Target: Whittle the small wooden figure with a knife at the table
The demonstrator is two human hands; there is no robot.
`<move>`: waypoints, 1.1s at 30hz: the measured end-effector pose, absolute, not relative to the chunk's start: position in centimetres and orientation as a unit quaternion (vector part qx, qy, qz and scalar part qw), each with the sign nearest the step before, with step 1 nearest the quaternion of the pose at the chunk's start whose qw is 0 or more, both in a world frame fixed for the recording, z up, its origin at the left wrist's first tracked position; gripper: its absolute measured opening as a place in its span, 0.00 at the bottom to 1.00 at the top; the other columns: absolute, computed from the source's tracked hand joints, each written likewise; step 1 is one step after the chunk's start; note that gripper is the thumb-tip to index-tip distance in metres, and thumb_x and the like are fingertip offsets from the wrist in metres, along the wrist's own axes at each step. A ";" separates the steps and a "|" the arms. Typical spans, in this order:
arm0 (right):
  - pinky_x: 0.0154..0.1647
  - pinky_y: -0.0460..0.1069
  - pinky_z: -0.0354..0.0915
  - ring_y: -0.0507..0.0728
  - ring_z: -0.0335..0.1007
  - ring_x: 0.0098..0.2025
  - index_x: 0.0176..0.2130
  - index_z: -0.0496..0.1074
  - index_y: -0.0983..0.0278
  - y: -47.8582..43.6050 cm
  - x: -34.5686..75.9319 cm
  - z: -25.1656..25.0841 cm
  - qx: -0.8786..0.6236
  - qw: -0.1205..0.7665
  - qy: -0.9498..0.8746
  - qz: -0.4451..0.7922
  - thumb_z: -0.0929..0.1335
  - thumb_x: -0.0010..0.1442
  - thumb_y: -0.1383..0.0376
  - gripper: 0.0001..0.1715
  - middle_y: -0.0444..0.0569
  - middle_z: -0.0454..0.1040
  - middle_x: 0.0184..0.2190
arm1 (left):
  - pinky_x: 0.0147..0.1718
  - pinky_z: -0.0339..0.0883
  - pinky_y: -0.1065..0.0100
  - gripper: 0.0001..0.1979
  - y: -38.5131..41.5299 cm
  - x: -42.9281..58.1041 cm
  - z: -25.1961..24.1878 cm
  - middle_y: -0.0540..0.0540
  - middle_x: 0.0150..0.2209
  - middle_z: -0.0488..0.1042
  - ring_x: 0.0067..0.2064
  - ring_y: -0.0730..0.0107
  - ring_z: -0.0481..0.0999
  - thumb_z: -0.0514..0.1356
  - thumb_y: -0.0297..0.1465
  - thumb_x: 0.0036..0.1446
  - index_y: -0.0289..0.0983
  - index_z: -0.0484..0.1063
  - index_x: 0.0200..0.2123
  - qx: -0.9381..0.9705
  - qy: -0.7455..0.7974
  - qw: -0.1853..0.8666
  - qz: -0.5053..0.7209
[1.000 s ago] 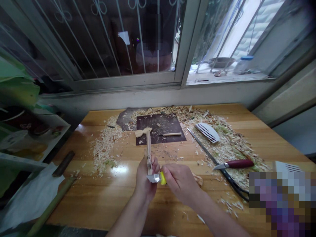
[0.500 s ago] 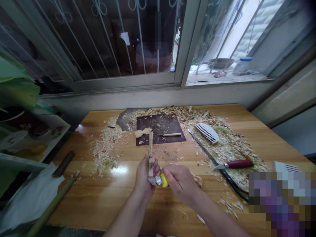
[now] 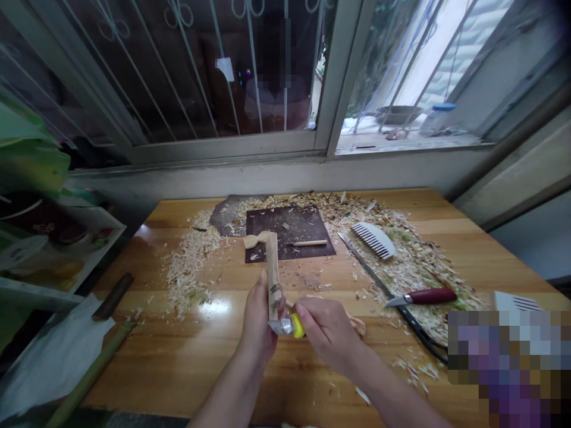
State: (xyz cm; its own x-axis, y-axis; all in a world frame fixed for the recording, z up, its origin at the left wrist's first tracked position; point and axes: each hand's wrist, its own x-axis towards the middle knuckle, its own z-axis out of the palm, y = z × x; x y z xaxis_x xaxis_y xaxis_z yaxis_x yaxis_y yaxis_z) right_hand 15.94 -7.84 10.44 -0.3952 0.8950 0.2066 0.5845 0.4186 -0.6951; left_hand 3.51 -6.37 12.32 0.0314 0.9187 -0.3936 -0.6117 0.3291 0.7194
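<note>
My left hand [image 3: 257,324] is closed round the lower part of a pale wooden stick [image 3: 272,261], which points away from me over the table. In my closed right hand [image 3: 328,327] is a yellow-handled knife [image 3: 297,326]; its metal end touches the near end of the stick by my left hand. Most of the handle is hidden in my fist. Beyond the stick's far tip lies a small carved wooden piece [image 3: 252,241], partly covered by the stick. A thin tool with a light wooden handle [image 3: 311,242] rests on the dark mat [image 3: 294,223].
Wood shavings [image 3: 187,267] ring the work spot on the wooden table [image 3: 178,362]. At the right lie a red-handled knife [image 3: 432,296], a long dark blade with a black handle [image 3: 413,324] and a white slotted comb-like piece [image 3: 373,239]. Sticks [image 3: 96,368] lie left.
The stick has turned in my left hand, so a broader face of it shows and its far end sits a little higher. My right hand and the knife have hardly moved.
</note>
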 end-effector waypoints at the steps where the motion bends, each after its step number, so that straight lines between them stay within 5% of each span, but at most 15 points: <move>1: 0.25 0.44 0.48 0.49 0.57 0.22 0.21 0.57 0.63 -7.8 16.0 10.4 -0.468 0.285 -0.793 0.266 0.52 0.64 0.61 0.23 0.41 0.60 0.18 | 0.11 0.48 0.79 0.23 -6.4 3.5 12.2 0.58 0.11 0.54 0.13 0.84 0.51 0.58 0.49 0.46 0.36 0.56 0.18 0.184 0.438 0.686 0.551; 15: 0.26 0.45 0.51 0.51 0.61 0.23 0.22 0.63 0.64 -7.2 15.3 9.3 -0.513 0.293 -0.782 0.197 0.50 0.63 0.63 0.25 0.46 0.66 0.19 | 0.09 0.45 0.79 0.26 -6.7 3.9 12.2 0.58 0.11 0.56 0.13 0.84 0.51 0.58 0.54 0.41 0.36 0.57 0.19 0.141 0.490 0.677 0.531; 22: 0.27 0.45 0.54 0.51 0.63 0.24 0.22 0.65 0.63 -7.1 15.9 9.6 -0.482 0.306 -0.749 0.337 0.51 0.64 0.59 0.27 0.45 0.68 0.20 | 0.09 0.45 0.80 0.23 -6.6 4.1 12.5 0.57 0.12 0.57 0.12 0.84 0.53 0.59 0.50 0.44 0.36 0.58 0.20 0.162 0.472 0.688 0.527; 27: 0.28 0.45 0.55 0.51 0.61 0.24 0.22 0.65 0.64 -7.5 15.9 9.7 -0.431 0.342 -0.754 0.358 0.50 0.64 0.58 0.28 0.44 0.66 0.20 | 0.09 0.43 0.81 0.24 -6.2 3.7 12.8 0.59 0.11 0.52 0.12 0.87 0.46 0.63 0.47 0.41 0.36 0.55 0.17 0.137 0.391 0.736 0.535; 33: 0.25 0.44 0.50 0.49 0.57 0.22 0.20 0.58 0.63 -7.3 15.8 10.1 -0.456 0.314 -0.768 0.324 0.52 0.64 0.60 0.24 0.41 0.60 0.18 | 0.11 0.47 0.79 0.25 -6.2 3.8 12.8 0.58 0.11 0.54 0.13 0.84 0.51 0.59 0.50 0.44 0.37 0.54 0.16 0.159 0.445 0.699 0.537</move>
